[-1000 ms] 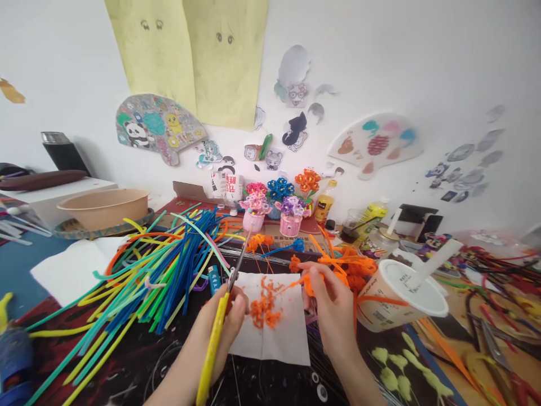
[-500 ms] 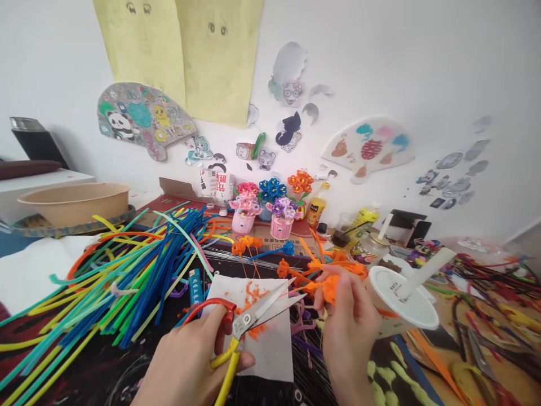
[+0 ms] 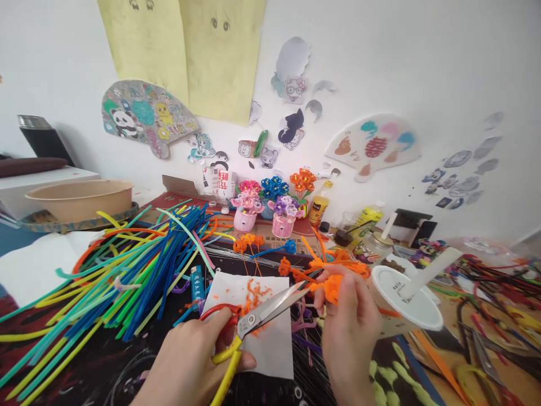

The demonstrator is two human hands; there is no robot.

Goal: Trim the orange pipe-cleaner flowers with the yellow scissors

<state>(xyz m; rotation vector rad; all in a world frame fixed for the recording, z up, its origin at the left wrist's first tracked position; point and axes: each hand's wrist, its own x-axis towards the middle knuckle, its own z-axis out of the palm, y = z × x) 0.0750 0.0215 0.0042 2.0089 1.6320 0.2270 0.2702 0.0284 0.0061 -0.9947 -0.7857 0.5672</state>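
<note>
Left grip (image 3: 196,347) is clasped round the scissors (image 3: 268,310), whose blades slant over the white paper (image 3: 274,358) to an orange fuzzy piece (image 3: 332,288) pinched in the right grip (image 3: 349,330), near the lidded cup (image 3: 403,296)

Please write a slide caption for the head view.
Left hand holds scissors over white paper with orange clippings; right hand holds fuzzy orange material near the tips.

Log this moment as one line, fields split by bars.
left hand: holds scissors | right hand: holds orange fuzzy piece | blades: slightly parted, tips near piece | underneath: white paper, orange scraps
</note>
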